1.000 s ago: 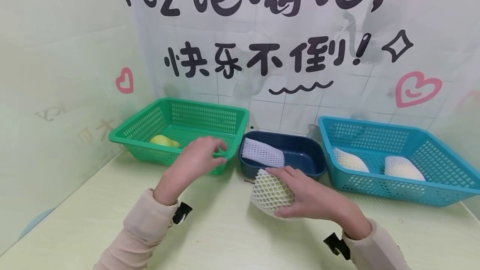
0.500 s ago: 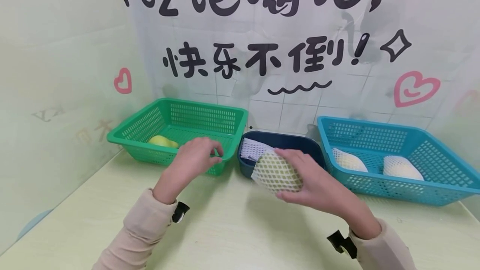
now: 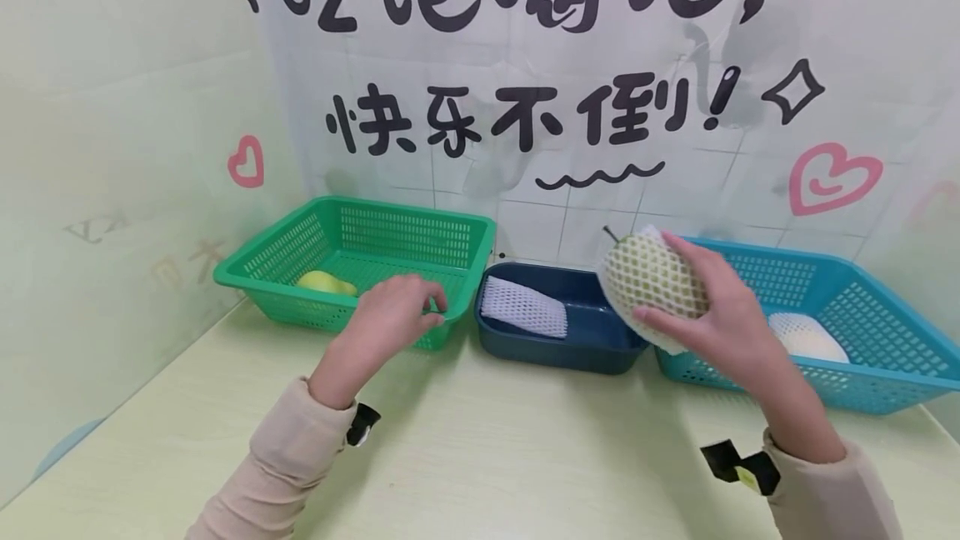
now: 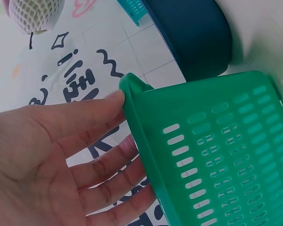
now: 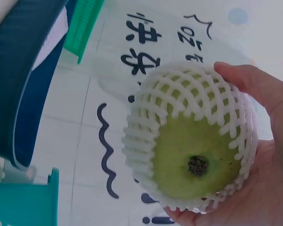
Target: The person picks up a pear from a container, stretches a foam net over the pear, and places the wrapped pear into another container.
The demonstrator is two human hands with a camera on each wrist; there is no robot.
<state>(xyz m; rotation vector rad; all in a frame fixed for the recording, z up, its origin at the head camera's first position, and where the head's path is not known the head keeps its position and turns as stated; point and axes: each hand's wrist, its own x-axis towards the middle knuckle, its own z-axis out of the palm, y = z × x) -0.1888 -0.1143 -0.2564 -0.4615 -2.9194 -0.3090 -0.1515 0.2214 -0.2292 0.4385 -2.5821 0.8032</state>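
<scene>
My right hand (image 3: 727, 315) grips a green pear (image 5: 195, 155) in a white foam net (image 3: 652, 282), its stem pointing up and left in the head view. It holds the pear in the air, in front of the gap between the dark blue bin (image 3: 555, 357) and the blue basket (image 3: 885, 390). My left hand (image 3: 390, 315) has loosely bent fingers and holds nothing. It is right at the front corner of the green basket (image 3: 480, 273); in the left wrist view its thumb tip overlaps the rim. A bare yellow-green pear (image 3: 322, 282) lies in the green basket.
An unfilled foam net sleeve (image 3: 525, 307) lies in the dark blue bin, between the two baskets. A net-wrapped fruit (image 3: 806, 338) sits in the blue basket. Behind stands a wall sheet (image 3: 465, 215) with black lettering; the pale table (image 3: 480, 457) runs in front.
My right hand has lifted the netted pear off the table, up and to the right past the dark blue bin. It now hides one wrapped fruit in the blue basket. The left hand barely moved.
</scene>
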